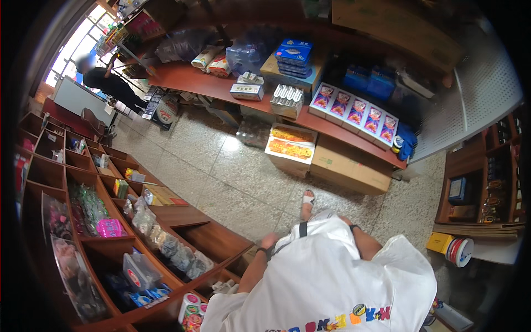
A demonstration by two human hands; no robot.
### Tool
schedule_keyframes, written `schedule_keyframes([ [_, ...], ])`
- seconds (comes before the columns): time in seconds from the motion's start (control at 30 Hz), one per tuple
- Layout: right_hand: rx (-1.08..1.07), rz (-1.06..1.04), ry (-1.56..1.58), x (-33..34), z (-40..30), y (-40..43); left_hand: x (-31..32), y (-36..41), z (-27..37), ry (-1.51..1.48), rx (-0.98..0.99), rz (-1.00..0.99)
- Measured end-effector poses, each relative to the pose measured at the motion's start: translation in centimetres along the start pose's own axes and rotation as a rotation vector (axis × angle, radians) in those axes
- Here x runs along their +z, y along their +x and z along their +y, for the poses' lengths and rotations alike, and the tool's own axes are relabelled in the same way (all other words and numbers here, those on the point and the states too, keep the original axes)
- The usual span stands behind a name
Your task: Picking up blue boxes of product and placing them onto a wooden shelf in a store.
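Note:
My left hand (270, 240), a dark band at its wrist, hangs beside my white shirt near the front edge of the wooden cubby shelf (232, 232). Its fingers are blurred and partly hidden, and no object shows in it. My other forearm reaches down past the shirt on the right, with a dark band (354, 227) at the wrist; that hand is hidden behind the clothing. Ahead, a row of purple and white boxes (356, 114) lies on a reddish wooden shelf (186, 85), beside silver-topped packs (287, 99) and stacked blue boxes (293, 56).
A cardboard carton (350, 166) and a white-and-yellow printed box (291, 145) stand on the tiled floor under the shelf. Cubbies with bagged goods (93, 207) line the left. Another person (112, 85) stands at the far left. A perforated metal panel (485, 91) rises at right.

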State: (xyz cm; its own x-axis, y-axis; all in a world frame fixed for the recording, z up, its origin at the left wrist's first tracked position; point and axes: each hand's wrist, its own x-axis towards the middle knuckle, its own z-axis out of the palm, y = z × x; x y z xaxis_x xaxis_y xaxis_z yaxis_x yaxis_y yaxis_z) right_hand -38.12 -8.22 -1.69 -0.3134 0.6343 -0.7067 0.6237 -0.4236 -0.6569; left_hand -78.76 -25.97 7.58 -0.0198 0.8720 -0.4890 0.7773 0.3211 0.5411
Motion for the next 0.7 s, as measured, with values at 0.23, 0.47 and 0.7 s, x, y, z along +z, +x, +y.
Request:
schedule_keyframes([
  [0.23,-0.065,0.021,-0.268,-3.5,-11.9,3.4,-6.1,5.3,-3.9,0.292,-0.131,-0.041],
  [0.47,-0.043,0.172,-0.067,-5.2,-19.8,6.2,-16.2,13.9,1.1,-0.989,-0.342,0.39],
  [0.7,-0.352,0.366,0.095,-8.3,-35.0,8.0,-33.1,27.0,7.9,-0.835,0.118,0.345],
])
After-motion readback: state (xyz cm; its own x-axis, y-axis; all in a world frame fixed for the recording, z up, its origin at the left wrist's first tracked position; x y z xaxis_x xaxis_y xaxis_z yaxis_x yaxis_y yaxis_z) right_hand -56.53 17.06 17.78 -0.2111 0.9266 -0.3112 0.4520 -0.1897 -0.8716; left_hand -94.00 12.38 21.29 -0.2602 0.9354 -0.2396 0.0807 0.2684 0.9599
